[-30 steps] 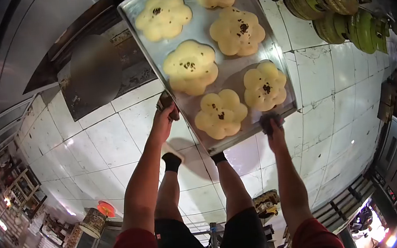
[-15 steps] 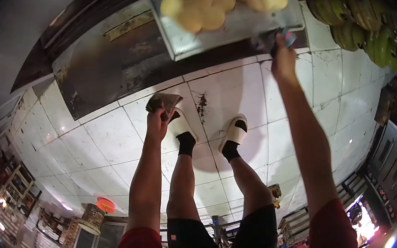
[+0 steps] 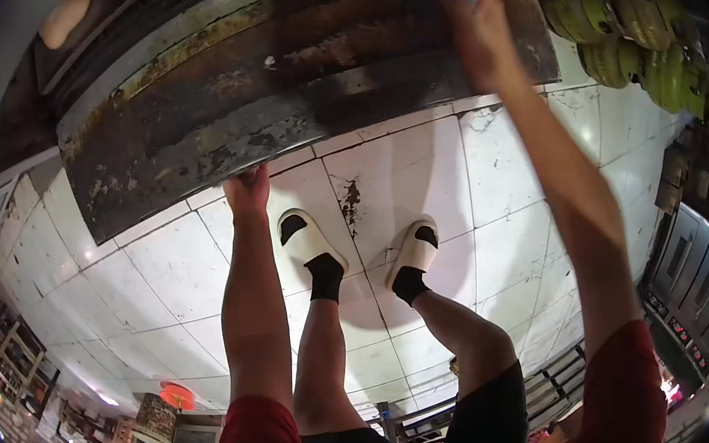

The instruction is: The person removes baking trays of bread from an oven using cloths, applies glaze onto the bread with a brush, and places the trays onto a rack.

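A dark, worn metal door or panel (image 3: 269, 82) with a scuffed surface spans the top of the view. Against its lower front edge is my left hand (image 3: 248, 190), its fingers partly hidden under that edge. My right hand (image 3: 472, 29) reaches over the right part of the panel, blurred by motion, closed on a dark cloth with a pink and blue patch. A pale, rounded piece of bread or dough (image 3: 65, 18) shows at the top left. The tray with the flower-shaped pieces is out of sight.
Green gas cylinders (image 3: 629, 24) stand at the upper right. My feet in pale slippers (image 3: 309, 242) are on the white tiled floor (image 3: 401, 172). An orange round object (image 3: 177, 396) is at the lower left, and metal cabinets (image 3: 697, 270) line the right side.
The tray moved up and away, out of view. My right hand let go of it and stays high. My left hand, earlier holding a cloth, moved to the panel's edge, and the panel now appears wider.
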`<action>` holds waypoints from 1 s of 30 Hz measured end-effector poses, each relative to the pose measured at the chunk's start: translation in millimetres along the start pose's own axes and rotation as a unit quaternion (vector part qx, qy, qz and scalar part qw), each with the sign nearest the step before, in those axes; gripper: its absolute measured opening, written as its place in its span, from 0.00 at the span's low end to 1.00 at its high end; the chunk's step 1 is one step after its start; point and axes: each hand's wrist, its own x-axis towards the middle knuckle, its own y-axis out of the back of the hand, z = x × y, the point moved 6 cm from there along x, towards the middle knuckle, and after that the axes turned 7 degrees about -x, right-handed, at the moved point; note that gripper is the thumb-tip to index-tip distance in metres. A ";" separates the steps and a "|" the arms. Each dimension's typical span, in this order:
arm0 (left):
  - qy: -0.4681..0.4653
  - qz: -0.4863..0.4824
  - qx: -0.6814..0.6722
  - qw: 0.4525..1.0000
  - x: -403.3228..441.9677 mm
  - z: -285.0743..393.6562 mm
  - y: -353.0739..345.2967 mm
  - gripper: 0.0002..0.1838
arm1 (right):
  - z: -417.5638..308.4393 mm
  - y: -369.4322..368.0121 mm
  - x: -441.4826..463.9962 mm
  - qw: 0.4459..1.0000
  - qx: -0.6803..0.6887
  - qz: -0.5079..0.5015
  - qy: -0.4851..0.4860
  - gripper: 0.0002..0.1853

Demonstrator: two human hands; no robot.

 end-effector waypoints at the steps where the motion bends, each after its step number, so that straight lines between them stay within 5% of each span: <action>1: 0.025 -0.069 -0.007 0.997 -1.5 -2.6 -2.8 0.06 | 1.9 -5.5 -51.8 0.940 0.325 -0.055 -0.084 0.18; 2: 0.031 -0.074 -0.003 0.997 -18.8 -4.8 -16.5 0.06 | -20.6 -11.4 -111.0 0.999 0.043 0.004 -0.027 0.16; 3: 0.013 -0.097 0.003 0.995 -43.5 2.3 -35.5 0.08 | -43.4 -4.9 -155.4 0.935 -0.309 -0.038 -0.172 0.13; 4: -0.003 -0.121 0.009 0.993 -66.6 10.0 -67.3 0.11 | -20.3 10.1 -218.1 0.974 -0.022 -0.006 -0.224 0.11; 7: -0.100 -0.043 0.019 0.994 -113.6 24.4 -195.3 0.16 | -59.0 13.4 -331.6 0.911 0.135 0.078 -0.381 0.11; 10: -0.035 -0.139 0.011 0.990 -89.9 51.1 -261.1 0.18 | -81.9 15.3 -403.2 0.885 0.173 0.195 -0.385 0.10; 11: 0.024 -0.192 -0.004 0.981 -84.9 54.1 -280.9 0.20 | -93.2 15.4 -416.2 0.897 0.119 0.134 -0.403 0.11; 14: -0.089 -0.074 0.275 0.955 -130.0 38.8 -310.1 0.22 | -105.9 18.2 -437.3 0.915 0.046 0.070 -0.394 0.12; 16: -0.092 -0.039 0.506 0.857 -154.7 15.3 -290.3 0.21 | -109.2 21.1 -449.8 0.928 -0.003 0.042 -0.370 0.13; 17: -0.083 -0.039 0.613 0.785 -174.9 -14.8 -296.3 0.21 | -110.5 27.3 -450.8 0.928 0.010 0.055 -0.369 0.13; 19: -0.084 -0.047 0.652 0.752 -195.8 -92.0 -321.4 0.20 | -104.9 44.3 -452.5 0.915 0.054 0.095 -0.388 0.15; 22: 0.040 -0.236 0.728 0.643 -187.3 -217.5 -382.0 0.19 | -74.1 64.8 -449.2 0.909 0.098 0.108 -0.390 0.15; 24: -0.051 -0.336 0.773 0.536 -162.4 -295.7 -406.5 0.17 | -37.5 82.7 -460.0 0.905 0.109 0.134 -0.389 0.16; 30: -0.113 -0.522 0.684 0.498 -135.7 -550.4 -467.7 0.19 | 37.5 130.8 -486.6 0.916 0.070 0.070 -0.388 0.15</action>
